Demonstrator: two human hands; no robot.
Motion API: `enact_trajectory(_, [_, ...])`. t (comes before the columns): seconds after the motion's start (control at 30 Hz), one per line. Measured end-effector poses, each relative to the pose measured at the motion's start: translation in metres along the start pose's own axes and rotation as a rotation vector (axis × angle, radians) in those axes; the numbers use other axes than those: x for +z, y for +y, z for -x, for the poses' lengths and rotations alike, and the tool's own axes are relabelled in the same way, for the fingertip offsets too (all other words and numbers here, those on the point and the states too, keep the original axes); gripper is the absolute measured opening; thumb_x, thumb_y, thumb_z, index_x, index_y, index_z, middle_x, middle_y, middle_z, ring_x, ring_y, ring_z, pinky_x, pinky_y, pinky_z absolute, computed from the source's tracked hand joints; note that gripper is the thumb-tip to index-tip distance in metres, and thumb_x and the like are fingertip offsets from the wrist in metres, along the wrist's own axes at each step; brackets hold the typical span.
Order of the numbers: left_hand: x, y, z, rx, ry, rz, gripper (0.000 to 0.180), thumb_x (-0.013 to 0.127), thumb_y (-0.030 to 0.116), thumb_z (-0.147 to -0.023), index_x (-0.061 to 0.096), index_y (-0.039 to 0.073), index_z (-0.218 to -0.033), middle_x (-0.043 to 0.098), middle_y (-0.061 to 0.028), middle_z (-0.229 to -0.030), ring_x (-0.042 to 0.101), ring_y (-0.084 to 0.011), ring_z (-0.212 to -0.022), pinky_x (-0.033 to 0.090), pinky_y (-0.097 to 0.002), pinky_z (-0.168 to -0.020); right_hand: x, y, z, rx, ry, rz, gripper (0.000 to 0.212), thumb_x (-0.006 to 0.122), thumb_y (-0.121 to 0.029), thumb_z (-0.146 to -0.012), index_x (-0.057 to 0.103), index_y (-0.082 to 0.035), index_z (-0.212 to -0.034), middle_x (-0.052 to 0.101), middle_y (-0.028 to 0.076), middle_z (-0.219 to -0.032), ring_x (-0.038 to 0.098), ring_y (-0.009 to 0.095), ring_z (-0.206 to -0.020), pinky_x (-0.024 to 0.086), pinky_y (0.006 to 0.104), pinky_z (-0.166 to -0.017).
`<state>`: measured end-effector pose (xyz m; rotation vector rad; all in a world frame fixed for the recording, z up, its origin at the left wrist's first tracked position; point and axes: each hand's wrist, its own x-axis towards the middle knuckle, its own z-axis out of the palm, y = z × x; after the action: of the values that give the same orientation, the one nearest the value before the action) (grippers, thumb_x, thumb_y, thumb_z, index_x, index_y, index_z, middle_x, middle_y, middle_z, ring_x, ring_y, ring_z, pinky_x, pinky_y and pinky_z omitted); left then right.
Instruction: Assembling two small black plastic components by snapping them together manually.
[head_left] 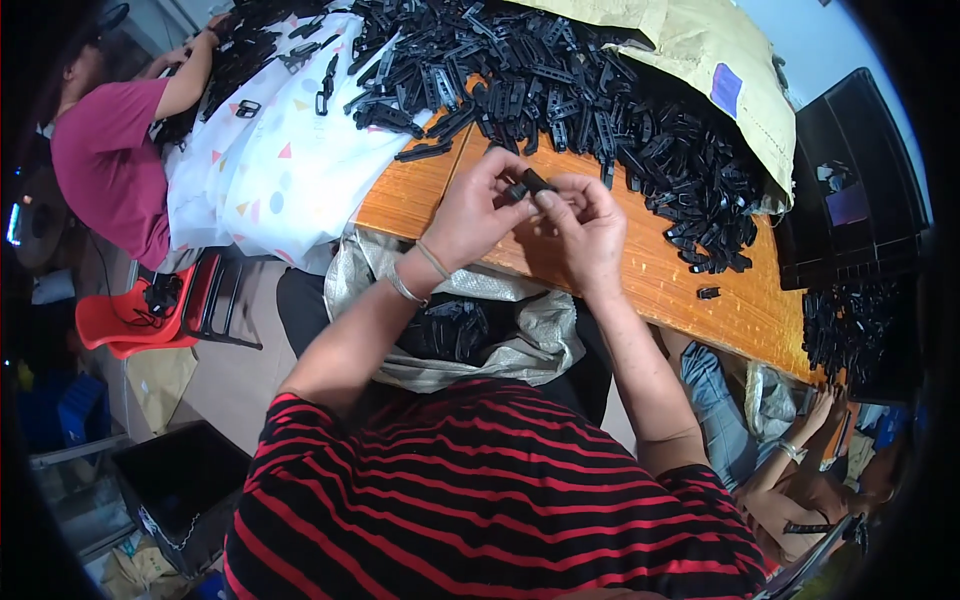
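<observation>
Above the near edge of the wooden table (pixel 400 195), my left hand (pixel 480 205) and my right hand (pixel 585 235) are close together. Both hands pinch a small black plastic part (pixel 538 181) between thumbs and fingers; whether it is one part or two joined pieces I cannot tell. Just beyond my fingers lies a large heap of black plastic parts (pixel 540 80), long and slotted. Below the table edge, between my forearms, a white woven sack (pixel 550 340) gapes wide with more black parts (pixel 450 328) inside.
A single black part (pixel 708 293) lies at the table's right. A brown paper sack (pixel 690 40) and a black crate (pixel 850 190) flank the heap. At left, a person in a magenta shirt (pixel 110 170) works by a white patterned sheet (pixel 270 190). Another person's hand (pixel 815 415) shows lower right.
</observation>
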<state>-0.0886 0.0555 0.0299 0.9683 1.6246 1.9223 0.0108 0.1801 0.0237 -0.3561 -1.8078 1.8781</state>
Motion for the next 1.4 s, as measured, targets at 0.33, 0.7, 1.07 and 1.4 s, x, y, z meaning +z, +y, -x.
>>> enact_trajectory(0.33, [-0.013, 0.010, 0.025, -0.085, 0.000, -0.127, 0.036, 0.056, 0.000, -0.093, 0.054, -0.002, -0.128, 0.062, -0.0066, -0.107, 0.059, -0.0095, -0.097, 0.049, -0.0238, -0.082, -0.003, -0.004, 0.013, 0.121, -0.124, 0.333, 0.019, 0.069, -0.003, -0.088, 0.061, 0.003, -0.104, 0.067, 0.003, -0.077, 0.062, 0.007, -0.069, 0.048, 0.0200, -0.063])
enact_trajectory(0.7, [-0.007, 0.012, 0.030, -0.064, 0.110, -0.023, 0.044, 0.055, -0.006, -0.090, 0.044, -0.001, -0.132, 0.063, -0.0079, -0.101, 0.061, -0.0107, -0.091, 0.050, -0.0258, -0.081, 0.013, -0.020, 0.007, -0.237, -0.091, 0.497, 0.017, 0.072, -0.001, -0.083, 0.063, 0.002, -0.097, 0.065, 0.004, -0.083, 0.062, 0.008, -0.070, 0.049, 0.0219, -0.062])
enact_trajectory(1.07, [0.003, 0.022, 0.038, 0.162, 0.178, -0.240, 0.047, 0.064, 0.002, -0.086, 0.049, 0.001, -0.131, 0.063, -0.0131, -0.097, 0.066, -0.0203, -0.086, 0.052, -0.0292, -0.074, 0.014, -0.018, 0.009, -0.365, -0.140, 0.575, 0.018, 0.072, 0.000, -0.079, 0.060, 0.001, -0.092, 0.061, 0.008, -0.091, 0.063, 0.013, -0.073, 0.051, 0.0253, -0.062])
enact_trajectory(1.4, [0.007, 0.039, 0.046, 0.398, 0.259, -0.518, 0.023, 0.070, 0.004, -0.080, 0.064, 0.002, -0.103, 0.064, -0.0110, -0.084, 0.060, -0.0226, -0.067, 0.049, -0.0324, -0.061, 0.024, -0.024, 0.024, -0.267, -0.111, 0.313, 0.039, 0.068, 0.002, -0.079, 0.051, 0.000, -0.114, 0.062, 0.009, -0.100, 0.066, 0.016, -0.091, 0.055, 0.0279, -0.079])
